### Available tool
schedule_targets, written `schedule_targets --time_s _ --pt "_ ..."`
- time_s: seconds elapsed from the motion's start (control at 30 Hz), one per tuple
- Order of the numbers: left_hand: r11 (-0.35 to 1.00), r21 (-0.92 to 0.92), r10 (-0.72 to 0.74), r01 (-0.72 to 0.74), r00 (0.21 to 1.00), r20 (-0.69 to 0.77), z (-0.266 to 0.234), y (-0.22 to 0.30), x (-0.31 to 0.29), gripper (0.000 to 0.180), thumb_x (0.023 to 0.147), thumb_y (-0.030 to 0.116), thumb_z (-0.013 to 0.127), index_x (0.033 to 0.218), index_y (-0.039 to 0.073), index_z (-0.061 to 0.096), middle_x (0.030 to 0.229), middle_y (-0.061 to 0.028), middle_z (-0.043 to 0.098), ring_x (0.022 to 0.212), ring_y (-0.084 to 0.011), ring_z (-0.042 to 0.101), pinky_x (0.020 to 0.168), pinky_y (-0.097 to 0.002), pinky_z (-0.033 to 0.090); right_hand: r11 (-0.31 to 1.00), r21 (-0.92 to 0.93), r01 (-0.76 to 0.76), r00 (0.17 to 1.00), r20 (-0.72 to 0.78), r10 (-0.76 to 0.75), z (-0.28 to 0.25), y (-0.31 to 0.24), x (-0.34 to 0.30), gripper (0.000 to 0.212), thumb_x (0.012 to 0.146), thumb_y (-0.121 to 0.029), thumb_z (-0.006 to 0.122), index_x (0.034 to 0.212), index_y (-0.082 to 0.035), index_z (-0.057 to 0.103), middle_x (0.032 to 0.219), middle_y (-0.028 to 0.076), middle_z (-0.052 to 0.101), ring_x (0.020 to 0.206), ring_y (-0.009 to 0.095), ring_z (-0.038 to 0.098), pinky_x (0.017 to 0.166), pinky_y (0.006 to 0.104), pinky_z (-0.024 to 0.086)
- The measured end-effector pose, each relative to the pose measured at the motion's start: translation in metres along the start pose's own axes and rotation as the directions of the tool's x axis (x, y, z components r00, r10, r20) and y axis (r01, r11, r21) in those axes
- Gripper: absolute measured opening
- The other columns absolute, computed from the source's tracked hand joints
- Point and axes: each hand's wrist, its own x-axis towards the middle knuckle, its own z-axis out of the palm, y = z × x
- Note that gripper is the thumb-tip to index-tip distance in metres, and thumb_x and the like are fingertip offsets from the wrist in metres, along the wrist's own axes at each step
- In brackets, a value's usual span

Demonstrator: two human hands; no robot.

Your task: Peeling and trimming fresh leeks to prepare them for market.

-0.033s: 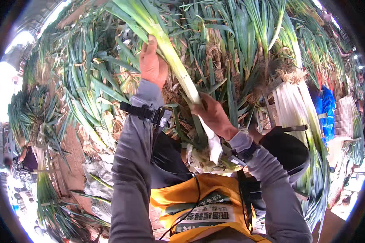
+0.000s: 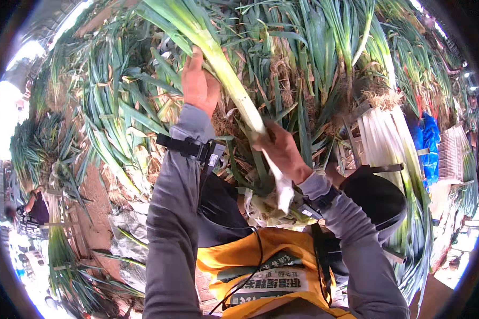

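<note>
Gripping one long green-and-white leek [image 2: 234,87] with both hands: left hand [image 2: 198,85] wrapped on the green upper stalk, far left; right hand [image 2: 283,151] closed around the white shank, nearer, right. Long axis slanting far-left to near-right, root end near the orange apron [image 2: 261,260]. Heaped leeks [image 2: 324,48] beyond.

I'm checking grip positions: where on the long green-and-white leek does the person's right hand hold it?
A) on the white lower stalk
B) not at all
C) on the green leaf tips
A: the right hand grips the long leek's white lower stalk, while the left hand holds higher up.
</note>
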Motion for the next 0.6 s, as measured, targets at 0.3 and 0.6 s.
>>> schedule_targets --time_s 0.3,0.6 --pt "0.986 0.024 -0.169 0.168 0.984 0.057 -0.003 0.008 0.004 0.022 0.095 0.013 0.058 0.109 -0.004 0.059 0.107 -0.0168 0.066 0.093 -0.0238 0.066 0.086 -0.0358 0.055 0.946 0.321 0.037 0.998 -0.056 -0.020 -0.012 -0.016 -0.008 0.046 0.094 -0.029 0.066 0.126 0.002 0.056 0.090 0.000 0.062 0.074 0.005 0.054 0.066 0.0218 0.046" --pt "0.055 0.998 -0.340 0.021 0.940 -0.001 -0.040 0.003 -0.009 0.040 0.096 0.031 0.053 0.109 -0.005 0.064 0.103 -0.0187 0.067 0.098 -0.0288 0.066 0.091 -0.0427 0.050 0.958 0.266 0.102 0.982 -0.180 -0.055 -0.014 -0.035 -0.007 0.045 0.094 -0.033 0.066 0.122 0.002 0.060 0.088 -0.001 0.062 0.074 0.005 0.054 0.064 0.0227 0.047"
